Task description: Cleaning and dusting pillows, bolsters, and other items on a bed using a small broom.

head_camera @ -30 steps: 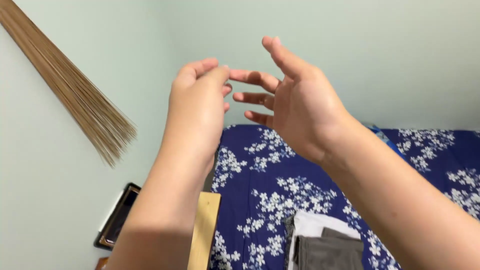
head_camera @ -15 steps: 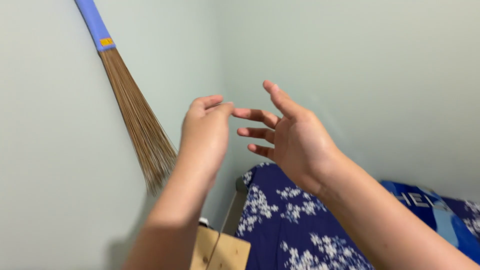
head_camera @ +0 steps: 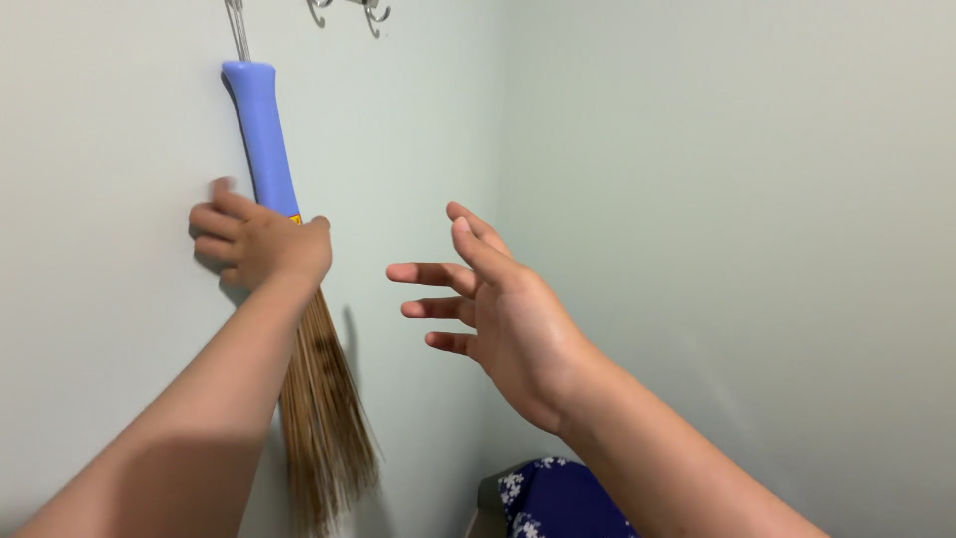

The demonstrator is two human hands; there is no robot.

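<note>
A broom with a blue handle and brown bristles hangs upright on the pale green wall from a metal hook at the top. My left hand is wrapped around the lower end of the handle, just above the bristles, with the fingers curled on the left side and the thumb on the right. My right hand is held up in the air to the right of the broom, fingers spread and holding nothing, apart from the broom.
Metal wall hooks sit at the top edge above the broom. The two pale green walls meet in a corner. A corner of a bed with a dark blue flowered cover shows at the bottom.
The view has swung up from the bed to the wall. My left hand has moved left and closed around the broom's handle. My right hand stays open in the air.
</note>
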